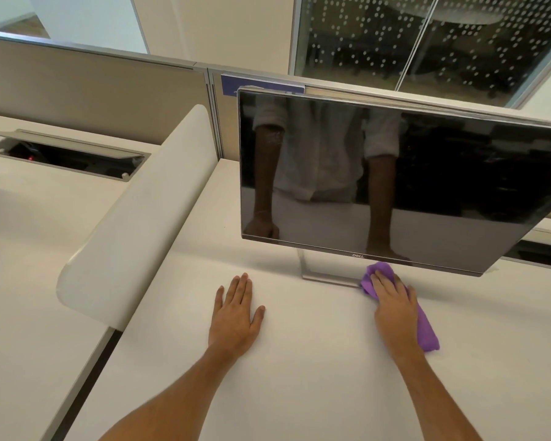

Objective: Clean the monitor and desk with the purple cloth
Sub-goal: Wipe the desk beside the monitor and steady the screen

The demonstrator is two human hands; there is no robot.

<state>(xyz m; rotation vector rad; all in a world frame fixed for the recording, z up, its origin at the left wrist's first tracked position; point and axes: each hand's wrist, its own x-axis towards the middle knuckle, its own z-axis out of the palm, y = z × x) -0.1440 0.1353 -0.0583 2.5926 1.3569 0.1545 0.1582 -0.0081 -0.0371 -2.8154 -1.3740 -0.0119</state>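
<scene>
Purple microfibre, bunched into a long wad, is pinned flat to the tabletop (299, 361) under the right hand (395, 308); the purple cloth (425, 329) shows past the fingertips and again beside the wrist. That hand is laid palm-down with fingers extended and close together, pressing rather than pinching. The left hand (234, 313) is spread flat on the bare surface, well apart from the cloth, holding nothing and apparently used as a brace.

The step in hand is judged to be the wiping of the tabletop just in front of the monitor's foot. It is best done with even pressure kept through the whole palm, so that the wad is not rolled out from under the fingers. Overlapping strokes parallel to the near edge are advised, with the bracing hand lifted and shifted so its patch is not missed. Care is called for at the stand (325, 275), which the cloth's far end nearly touches: a hard push there could rock the screen.

Farther back, the monitor (395, 179) is seen tilted, dark and off, its lower bezel hanging over the cloth's far tip.

Counted: two hands, one cloth, one monitor on one stand, one curved white divider (140, 218) along the left edge, and one open cable hatch (67, 154) on the neighbouring surface.
</scene>
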